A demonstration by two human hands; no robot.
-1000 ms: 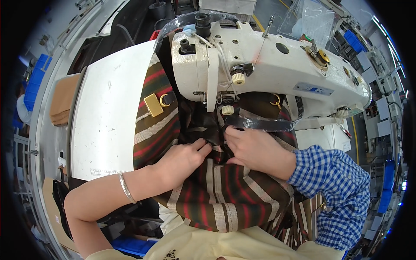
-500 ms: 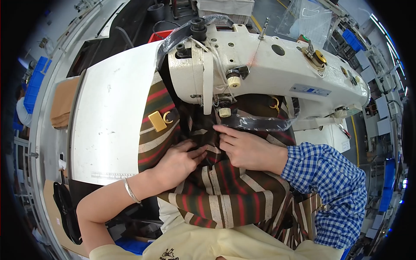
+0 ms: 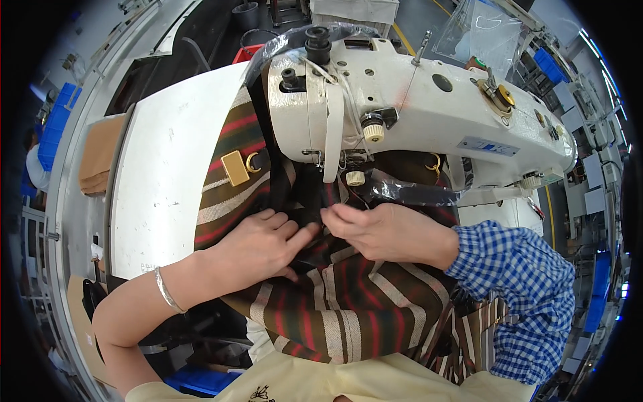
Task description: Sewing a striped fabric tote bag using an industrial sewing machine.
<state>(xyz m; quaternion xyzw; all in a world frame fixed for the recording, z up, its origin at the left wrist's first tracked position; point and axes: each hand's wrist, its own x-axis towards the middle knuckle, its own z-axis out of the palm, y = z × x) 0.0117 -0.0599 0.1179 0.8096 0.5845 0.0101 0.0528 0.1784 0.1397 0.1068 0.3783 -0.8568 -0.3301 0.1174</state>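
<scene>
A striped brown, red and cream fabric bag [image 3: 375, 315] is bunched under the head of a white sewing machine [image 3: 415, 100] and spills toward my lap. My left hand [image 3: 268, 241], fingers curled, grips a fold of its dark inner fabric. Close beside it, my right hand [image 3: 382, 228] pinches the bag's edge just in front of the needle area. On the bag's left side are a gold rectangular fitting [image 3: 234, 168] and a gold ring [image 3: 253, 162]. Another gold ring [image 3: 434, 163] sits behind my right hand. The needle tip is hidden.
A plastic-wrapped dark strip [image 3: 415, 192] runs across the machine's front. A white work surface [image 3: 161, 174] lies to the left, with a stack of brown pieces [image 3: 102, 154] beyond it. A blue bin [image 3: 59, 127] stands at far left, and a red container [image 3: 246, 53] behind the machine.
My left hand has shifted left and down, curling its fingers further. The right hand's extended finger has drawn in to a pinch. The bag's left side has slid slightly left; the view has shifted a little.
</scene>
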